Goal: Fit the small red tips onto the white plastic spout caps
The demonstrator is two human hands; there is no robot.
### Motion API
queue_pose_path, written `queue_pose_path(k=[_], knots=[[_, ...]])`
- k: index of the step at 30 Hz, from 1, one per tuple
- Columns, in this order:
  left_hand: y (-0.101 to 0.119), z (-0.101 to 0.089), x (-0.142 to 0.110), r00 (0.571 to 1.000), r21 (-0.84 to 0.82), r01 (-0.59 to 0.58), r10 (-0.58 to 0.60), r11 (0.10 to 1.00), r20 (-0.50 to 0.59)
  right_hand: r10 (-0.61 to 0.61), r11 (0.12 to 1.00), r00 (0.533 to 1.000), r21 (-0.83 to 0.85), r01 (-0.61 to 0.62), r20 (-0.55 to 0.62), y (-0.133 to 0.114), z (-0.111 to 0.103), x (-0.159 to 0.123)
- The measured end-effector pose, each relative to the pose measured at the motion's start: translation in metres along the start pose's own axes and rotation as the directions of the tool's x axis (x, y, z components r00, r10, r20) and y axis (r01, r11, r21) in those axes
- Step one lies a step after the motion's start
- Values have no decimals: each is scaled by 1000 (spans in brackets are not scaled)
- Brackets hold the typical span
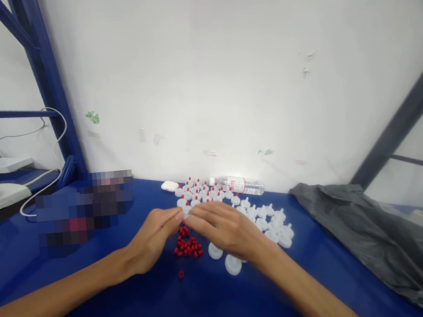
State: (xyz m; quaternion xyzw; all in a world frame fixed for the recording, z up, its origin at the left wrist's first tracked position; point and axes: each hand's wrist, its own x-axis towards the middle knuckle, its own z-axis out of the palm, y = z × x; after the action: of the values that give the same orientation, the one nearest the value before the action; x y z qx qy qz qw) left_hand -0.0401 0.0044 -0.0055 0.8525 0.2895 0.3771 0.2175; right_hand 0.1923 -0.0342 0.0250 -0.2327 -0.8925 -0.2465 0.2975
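My left hand (154, 240) and my right hand (228, 228) meet fingertip to fingertip above the blue tabletop (142, 302). The fingers of each are pressed together; a bit of white plastic shows between the tips, too small to make out. Below them lies a loose pile of small red caps (188, 249), with one red cap (181, 274) apart in front. White round lids with spouts (271, 222) lie to the right, without red caps. Farther back, several similar lids (195, 192) wear red tips. Two white lids (233, 264) lie partly beneath my right hand.
A clear water bottle (249, 185) lies on its side by the wall, near a small white case (170, 186). Dark grey cloth (362, 229) covers the right side. A blue metal post (51, 83) and white cable (61, 132) stand at left; a blurred patch hides things there.
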Motion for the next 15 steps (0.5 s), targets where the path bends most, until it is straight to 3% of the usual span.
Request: queue_pose_path(k=[2, 4, 7, 10, 15], knots=[[-3, -4, 4, 995, -35, 90, -91, 995, -31, 133, 989, 990, -64, -130, 42, 19, -5, -10], [-7, -8, 8, 986, -36, 155, -157, 987, -63, 336, 938, 941, -100, -331, 32, 42, -8, -25], [-14, -10, 13, 973, 32, 217, -214, 976, -82, 491, 863, 871, -142, -484, 11, 69, -10, -45], [-21, -5, 15, 967, 132, 254, -252, 958, -33, 538, 839, 839, -150, -522, 87, 80, -7, -53], [-26, 2, 11, 960, 259, 259, -278, 931, 39, 508, 861, 819, -121, -494, 268, 75, -3, -53]])
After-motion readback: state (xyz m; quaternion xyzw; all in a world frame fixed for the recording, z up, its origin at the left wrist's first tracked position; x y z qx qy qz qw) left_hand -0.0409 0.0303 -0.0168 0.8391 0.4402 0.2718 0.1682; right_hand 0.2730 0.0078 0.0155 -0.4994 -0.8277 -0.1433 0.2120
